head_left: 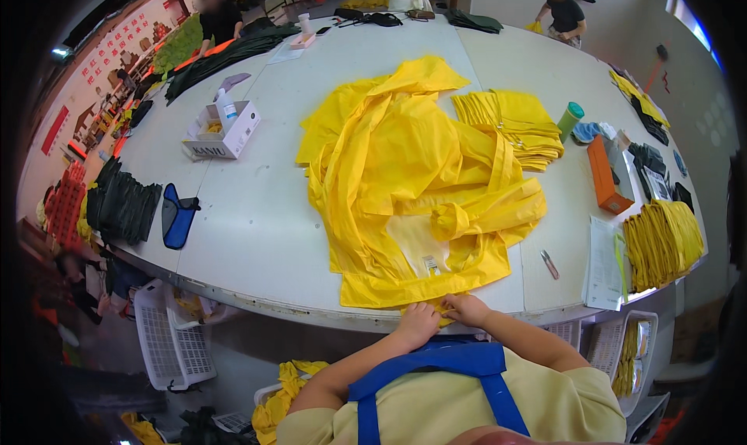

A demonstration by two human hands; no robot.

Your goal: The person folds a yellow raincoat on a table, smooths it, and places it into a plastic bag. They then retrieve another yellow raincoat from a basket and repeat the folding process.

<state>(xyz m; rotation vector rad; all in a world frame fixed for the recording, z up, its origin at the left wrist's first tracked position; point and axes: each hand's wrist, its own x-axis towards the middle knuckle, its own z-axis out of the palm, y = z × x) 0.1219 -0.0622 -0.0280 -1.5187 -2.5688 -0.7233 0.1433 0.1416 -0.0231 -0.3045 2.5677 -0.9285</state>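
Note:
A large yellow jacket (405,157) lies spread and rumpled on the white table in front of me. A pale lining and a small label show near its lower part, and one sleeve is folded across its right side. At the table's near edge, my left hand (419,323) is closed, with its fingers bent over a yellow edge of the fabric. Just to its right my right hand (467,310) pinches the same edge. A little yellow cloth shows between the two hands; their fingertips are partly hidden.
Behind the jacket lies a stack of folded yellow pieces (510,126). A green bottle (570,121), an orange box (608,176), small snips (550,264) and another yellow stack (663,243) lie to the right. Leftward are a white carton (223,134) and dark folded cloth (124,204). Other people stand beyond the table.

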